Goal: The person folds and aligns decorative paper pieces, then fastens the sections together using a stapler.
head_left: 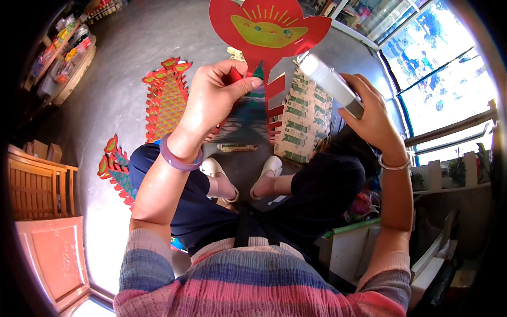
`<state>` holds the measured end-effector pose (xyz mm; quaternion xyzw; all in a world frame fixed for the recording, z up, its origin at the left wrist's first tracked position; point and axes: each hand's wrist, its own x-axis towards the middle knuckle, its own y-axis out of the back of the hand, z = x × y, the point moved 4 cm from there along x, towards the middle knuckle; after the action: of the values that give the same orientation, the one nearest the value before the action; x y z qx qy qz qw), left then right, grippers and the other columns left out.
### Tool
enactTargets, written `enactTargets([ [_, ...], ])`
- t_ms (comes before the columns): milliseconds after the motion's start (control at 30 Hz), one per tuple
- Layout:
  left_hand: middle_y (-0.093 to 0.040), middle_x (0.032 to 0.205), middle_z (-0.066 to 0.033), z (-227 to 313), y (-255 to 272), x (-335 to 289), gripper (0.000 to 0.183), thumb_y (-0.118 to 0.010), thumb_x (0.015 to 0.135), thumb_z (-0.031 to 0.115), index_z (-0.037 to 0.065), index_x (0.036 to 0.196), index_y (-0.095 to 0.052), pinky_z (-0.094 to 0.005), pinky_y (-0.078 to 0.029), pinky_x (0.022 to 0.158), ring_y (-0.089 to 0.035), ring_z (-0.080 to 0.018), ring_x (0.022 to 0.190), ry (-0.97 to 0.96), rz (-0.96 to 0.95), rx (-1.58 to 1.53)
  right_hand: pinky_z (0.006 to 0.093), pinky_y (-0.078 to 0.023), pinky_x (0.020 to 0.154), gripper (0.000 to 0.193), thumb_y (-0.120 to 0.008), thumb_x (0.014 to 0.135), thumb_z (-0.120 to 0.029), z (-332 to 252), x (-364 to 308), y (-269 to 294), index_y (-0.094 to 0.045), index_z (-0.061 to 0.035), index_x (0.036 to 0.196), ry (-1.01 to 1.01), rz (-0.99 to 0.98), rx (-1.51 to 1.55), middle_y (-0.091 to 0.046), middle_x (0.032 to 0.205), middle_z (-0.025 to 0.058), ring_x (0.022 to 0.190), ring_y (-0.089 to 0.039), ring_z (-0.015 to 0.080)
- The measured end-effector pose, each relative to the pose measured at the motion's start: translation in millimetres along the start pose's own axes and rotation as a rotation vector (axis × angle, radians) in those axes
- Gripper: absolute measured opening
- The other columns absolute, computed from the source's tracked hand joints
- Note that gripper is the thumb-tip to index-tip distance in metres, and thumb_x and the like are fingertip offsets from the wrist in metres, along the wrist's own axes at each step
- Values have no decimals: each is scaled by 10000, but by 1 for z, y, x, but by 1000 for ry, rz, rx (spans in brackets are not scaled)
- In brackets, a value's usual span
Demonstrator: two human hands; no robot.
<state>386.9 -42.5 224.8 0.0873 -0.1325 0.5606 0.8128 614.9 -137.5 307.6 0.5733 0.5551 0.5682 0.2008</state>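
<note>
Left hand, finger and thumb together, pinches a red-and-green paper craft below its flower-shaped head; right hand, half curled, grips a white tubular tool.

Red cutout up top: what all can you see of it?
The red cutout looks like card: rounded lobes bear a yellow boat shape with coloured dots and thin rays. It narrows to a stem, at which the left hand pinches. It is held over the gray floor, lobes uppermost in view, top cropped.
</note>
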Motion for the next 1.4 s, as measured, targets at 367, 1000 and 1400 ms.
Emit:
enactTargets([
  [367,-499,567,47,10,-3,-2,152,-709,723,48,-29,740,-579,-182,-356,491,-390,-12,542,-52,15,47,385,-447,778,546,-616,565,34,-14,2,6,-507,-13,1098,65,-345,-193,-535,979,133,879,-539,323],
  [1000,-553,648,47,9,-11,-9,122,-692,746,22,17,846,-623,-152,-363,508,-462,-1,578,-59,-54,44,377,-455,787,571,-637,526,46,-27,4,-4,-524,-6,1084,119,-407,-237,-552,960,123,885,-547,314],
  [1400,-539,558,23,9,-10,-8,123,-710,725,80,3,779,-631,-198,-374,494,-431,-19,532,-79,-30,71,368,-456,726,491,-641,527,32,-24,5,-10,-548,-1,1007,138,-377,-276,-545,885,133,819,-546,312],
])
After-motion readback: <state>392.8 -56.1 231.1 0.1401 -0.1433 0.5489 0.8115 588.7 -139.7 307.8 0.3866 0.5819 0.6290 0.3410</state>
